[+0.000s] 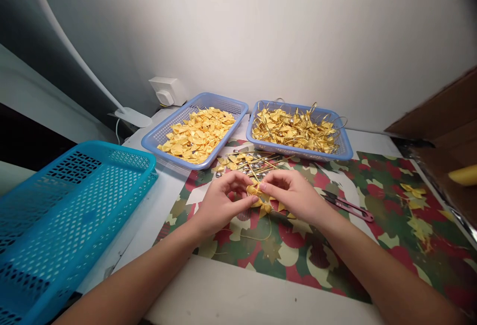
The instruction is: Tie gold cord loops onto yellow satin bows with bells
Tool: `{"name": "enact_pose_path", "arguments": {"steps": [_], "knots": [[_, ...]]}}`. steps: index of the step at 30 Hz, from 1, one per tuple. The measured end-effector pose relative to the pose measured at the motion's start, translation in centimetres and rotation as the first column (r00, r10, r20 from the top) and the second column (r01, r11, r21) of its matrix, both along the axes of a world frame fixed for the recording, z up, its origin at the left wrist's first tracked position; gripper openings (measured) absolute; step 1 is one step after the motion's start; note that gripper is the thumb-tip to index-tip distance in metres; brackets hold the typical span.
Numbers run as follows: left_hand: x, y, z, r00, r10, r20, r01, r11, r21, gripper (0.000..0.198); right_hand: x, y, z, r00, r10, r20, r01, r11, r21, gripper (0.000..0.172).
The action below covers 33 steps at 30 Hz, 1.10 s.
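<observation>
Both hands meet over the patterned mat (283, 260). My left hand (227, 198) is closed, thumb and fingertips pinching a yellow fabric petal piece (255, 189). From the other side my right hand (288, 193) pinches the same piece. Below the fingertips hang or lie more yellow petals (265, 209), with a thin loose thread (269, 230) curling onto the mat. Just beyond the hands lies a pile of gold wire stems with silvery beads (257, 163). The fingertips partly hide how the petals join.
Two blue baskets stand at the back: the left one (149, 142) holds yellow petals, the right one (346, 152) petals with gold wires. A teal basket (85, 215) sits at left by a lamp base (134, 117). Thread snips (350, 207) and yellow scraps (421, 223) lie right.
</observation>
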State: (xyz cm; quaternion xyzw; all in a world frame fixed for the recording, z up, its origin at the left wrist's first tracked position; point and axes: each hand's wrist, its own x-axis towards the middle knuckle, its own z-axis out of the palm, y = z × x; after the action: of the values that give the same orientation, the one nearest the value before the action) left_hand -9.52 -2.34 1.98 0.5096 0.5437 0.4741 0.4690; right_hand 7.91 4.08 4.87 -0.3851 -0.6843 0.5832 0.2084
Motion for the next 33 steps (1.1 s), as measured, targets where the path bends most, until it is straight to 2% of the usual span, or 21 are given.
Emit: {"name": "enact_pose_path", "arguments": {"steps": [3,5,7,8,10,12,14,16,26,29,33], "knots": [[-0.2,-0.1,-0.2,0.993,0.013,-0.120,0.003,0.990,0.139,0.022,0.1,0.3,-0.5,1.000,0.010,-0.018,-0.013,0.988,-0.151,0.030],[-0.4,-0.1,-0.3,0.985,0.018,-0.170,0.018,0.978,0.208,0.021,0.2,0.3,-0.6,1.000,-0.005,-0.015,0.003,0.996,-0.093,0.027],[-0.5,-0.1,-0.3,0.979,0.025,-0.204,0.027,0.967,0.252,0.018,0.3,0.2,-0.3,0.999,-0.032,-0.024,0.035,0.989,0.145,0.016],[-0.5,-0.1,-0.3,0.976,0.029,-0.217,0.030,0.964,0.265,0.016,0.4,0.2,0.0,0.999,-0.025,-0.029,0.032,0.954,0.299,0.009],[-0.4,-0.1,-0.1,0.971,0.023,-0.240,0.045,0.960,0.275,0.014,0.7,0.1,0.5,0.999,0.033,0.013,-0.034,0.834,0.550,0.006],[-0.4,-0.1,0.1,0.966,0.004,-0.260,0.070,0.959,0.274,0.011,0.9,0.2,0.8,0.988,0.102,0.117,-0.154,0.749,0.645,0.009],[-0.3,-0.1,0.2,0.962,-0.013,-0.273,0.091,0.957,0.275,0.010,1.1,0.3,0.9,0.967,0.125,0.220,-0.240,0.730,0.640,0.010],[-0.3,-0.2,0.2,0.958,-0.020,-0.285,0.102,0.956,0.276,0.010,1.2,0.4,0.9,0.949,0.135,0.286,-0.289,0.736,0.612,0.008],[-0.4,0.0,-0.2,0.936,-0.021,-0.351,0.148,0.929,0.338,0.009,1.3,0.2,1.1,0.917,0.142,0.372,-0.349,0.734,0.582,0.009],[-0.6,-0.1,-0.1,0.896,-0.013,-0.444,0.195,0.911,0.365,0.007,1.2,0.2,1.3,0.896,0.155,0.416,-0.380,0.752,0.539,0.009],[-0.9,-0.1,0.1,0.790,0.008,-0.613,0.290,0.876,0.385,0.007,1.4,0.1,1.4,0.861,0.222,0.458,-0.435,0.787,0.437,0.013]]}}
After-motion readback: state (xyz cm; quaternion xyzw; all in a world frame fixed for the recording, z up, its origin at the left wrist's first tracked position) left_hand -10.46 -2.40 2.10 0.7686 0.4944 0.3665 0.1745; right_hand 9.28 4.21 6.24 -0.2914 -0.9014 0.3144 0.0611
